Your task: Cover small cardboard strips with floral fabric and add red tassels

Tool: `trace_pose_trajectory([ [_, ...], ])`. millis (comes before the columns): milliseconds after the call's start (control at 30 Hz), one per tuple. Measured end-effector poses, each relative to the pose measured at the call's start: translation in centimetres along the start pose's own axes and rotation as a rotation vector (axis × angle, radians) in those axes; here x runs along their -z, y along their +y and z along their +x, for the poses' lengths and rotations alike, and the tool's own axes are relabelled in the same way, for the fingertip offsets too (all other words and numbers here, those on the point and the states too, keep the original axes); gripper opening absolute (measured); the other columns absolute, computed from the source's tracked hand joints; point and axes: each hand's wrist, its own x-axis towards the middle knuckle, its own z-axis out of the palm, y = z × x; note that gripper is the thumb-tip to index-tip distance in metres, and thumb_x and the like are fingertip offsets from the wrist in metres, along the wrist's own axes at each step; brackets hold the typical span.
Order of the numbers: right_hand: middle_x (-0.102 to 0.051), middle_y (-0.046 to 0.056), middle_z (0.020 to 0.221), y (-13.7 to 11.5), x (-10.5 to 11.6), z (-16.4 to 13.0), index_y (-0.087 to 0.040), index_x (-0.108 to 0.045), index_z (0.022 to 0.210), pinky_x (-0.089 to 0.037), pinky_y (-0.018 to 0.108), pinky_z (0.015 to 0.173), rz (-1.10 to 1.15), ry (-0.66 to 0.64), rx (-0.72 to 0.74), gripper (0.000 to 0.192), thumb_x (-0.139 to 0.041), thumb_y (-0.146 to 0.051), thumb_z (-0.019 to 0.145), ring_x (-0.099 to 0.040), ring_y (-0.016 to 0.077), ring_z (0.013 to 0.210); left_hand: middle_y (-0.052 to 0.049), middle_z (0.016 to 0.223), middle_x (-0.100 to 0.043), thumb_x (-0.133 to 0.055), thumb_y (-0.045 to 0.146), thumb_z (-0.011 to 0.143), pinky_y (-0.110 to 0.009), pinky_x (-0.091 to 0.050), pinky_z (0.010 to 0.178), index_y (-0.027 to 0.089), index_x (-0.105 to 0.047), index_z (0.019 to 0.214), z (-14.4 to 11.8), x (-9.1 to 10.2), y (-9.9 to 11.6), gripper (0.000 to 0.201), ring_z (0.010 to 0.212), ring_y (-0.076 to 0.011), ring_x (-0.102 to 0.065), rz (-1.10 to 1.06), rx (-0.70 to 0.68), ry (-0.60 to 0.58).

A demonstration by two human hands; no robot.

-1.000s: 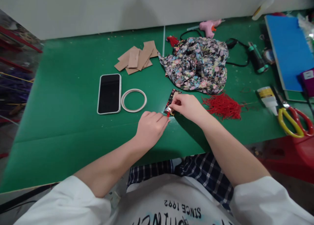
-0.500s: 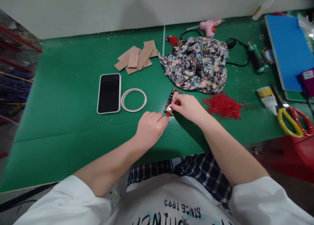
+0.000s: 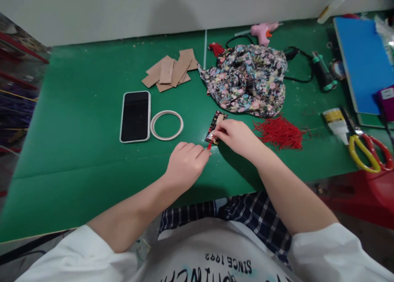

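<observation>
A small card wrapped in dark floral cloth [image 3: 216,122] lies on the green table [image 3: 86,159]. My right hand [image 3: 235,135] presses its fingertips on the card's near end. My left hand [image 3: 186,163] pinches a short red cord [image 3: 209,144] that runs to that same end. A bundle of red tassel threads [image 3: 278,133] lies just right of my right hand. A crumpled piece of floral fabric [image 3: 248,81] sits behind the card.
A phone [image 3: 135,116] and a white ring [image 3: 166,125] lie to the left, with cardboard pieces [image 3: 170,71] behind them. A pink glue gun [image 3: 263,30], a glue bottle [image 3: 335,122], yellow-and-red scissors [image 3: 369,150] and a blue board [image 3: 363,60] stand at the right.
My left hand has drawn back slightly towards me, stretching the red cord out from the card. My right hand has stayed on the card.
</observation>
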Motion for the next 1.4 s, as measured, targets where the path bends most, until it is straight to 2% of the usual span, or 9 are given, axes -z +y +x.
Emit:
trace_pose_trajectory([
  [600, -0.06, 0.004, 0.075, 0.2, -1.1, -0.1, -0.016, -0.057, 0.072, -0.036, 0.024, 0.062, -0.109, 0.078, 0.061, 0.009, -0.054, -0.02, 0.08, -0.054, 0.0139, 0.07, 0.0, 0.06, -0.056, -0.049, 0.016, 0.085, -0.031, -0.031, 0.061, 0.016, -0.055, 0.068, -0.2, -0.2, 0.0, 0.018, 0.06, -0.0139, -0.05, 0.034, -0.039, -0.037],
  [1067, -0.06, 0.005, 0.076, 0.1, -0.8, -0.1, -0.015, -0.055, 0.073, -0.036, 0.025, 0.064, -0.081, 0.033, 0.035, 0.012, -0.05, -0.021, 0.083, -0.053, 0.0143, 0.071, 0.0, 0.061, -0.057, -0.05, 0.016, 0.084, -0.03, -0.032, 0.062, 0.016, -0.055, 0.068, -0.1, -0.2, 0.0, 0.018, 0.06, -0.0142, -0.05, 0.046, -0.036, -0.031],
  [1233, -0.057, 0.006, 0.078, 0.1, -0.9, -0.1, -0.014, -0.055, 0.074, -0.038, 0.026, 0.07, -0.11, 0.065, 0.111, 0.013, -0.047, -0.017, 0.083, -0.052, 0.0154, 0.076, -0.002, 0.067, -0.061, -0.049, 0.018, 0.086, -0.03, -0.035, 0.065, 0.016, -0.059, 0.075, -0.1, -0.1, -0.2, 0.015, 0.067, -0.0153, -0.054, 0.018, -0.026, -0.021],
  [1400, -0.055, 0.008, 0.082, 0.4, -1.0, 0.1, -0.014, -0.056, 0.076, -0.039, 0.029, 0.074, -0.167, 0.074, 0.194, 0.013, -0.046, -0.017, 0.084, -0.049, 0.017, 0.079, -0.002, 0.066, -0.06, -0.048, 0.022, 0.087, -0.03, -0.035, 0.065, 0.016, -0.059, 0.073, 0.2, -0.1, -0.5, 0.019, 0.068, -0.0155, -0.054, -0.013, -0.026, -0.057],
])
